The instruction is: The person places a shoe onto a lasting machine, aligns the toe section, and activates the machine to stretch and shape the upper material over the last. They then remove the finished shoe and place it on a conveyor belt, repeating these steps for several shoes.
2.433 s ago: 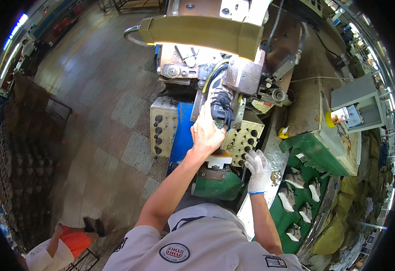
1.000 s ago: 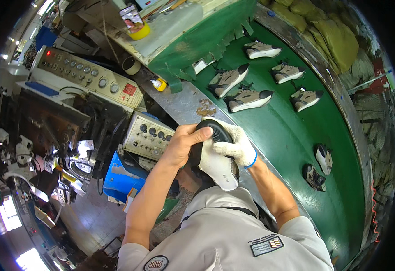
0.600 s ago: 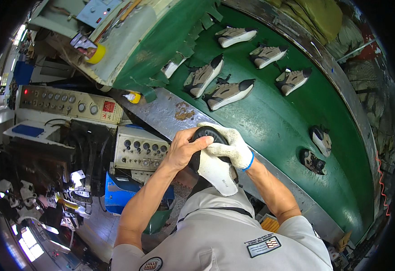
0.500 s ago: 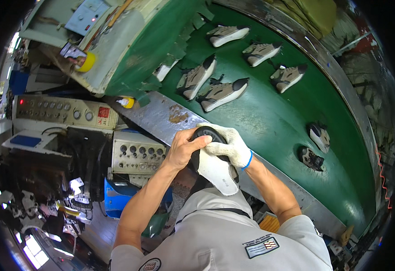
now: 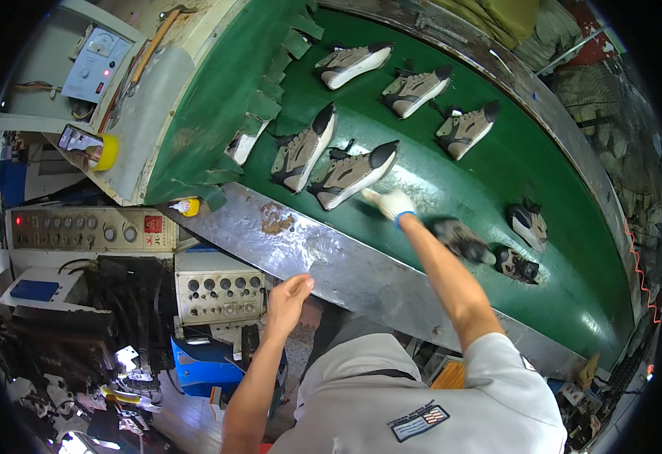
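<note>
Over the green conveyor belt [image 5: 437, 189], my right hand [image 5: 391, 204], in a white knit glove with a blue cuff, reaches out with its fingers apart and nothing in them. Its fingertips are close to the near edge of a grey-brown shoe [image 5: 353, 175] with a dark toe and pale sole. My bare left hand [image 5: 289, 303] hangs in front of the metal edge [image 5: 323, 257], fingers curled together, with no object showing in it. To the right of my right forearm lies a motion-blurred dark shoe [image 5: 463, 240] on the belt.
Several more shoes stand on the belt, including a grey-brown one [image 5: 304, 147] and a black-and-white one [image 5: 527, 225]. A torn green curtain [image 5: 225, 98] hangs at the left. Control panels [image 5: 220, 293], a small yellow bottle [image 5: 186, 206] and a hammer [image 5: 153, 47] are also left.
The shoe that both hands held before me is out of them; a blurred shoe now lies on the belt at right. My right hand moved out over the belt, my left lower. The view shifted.
</note>
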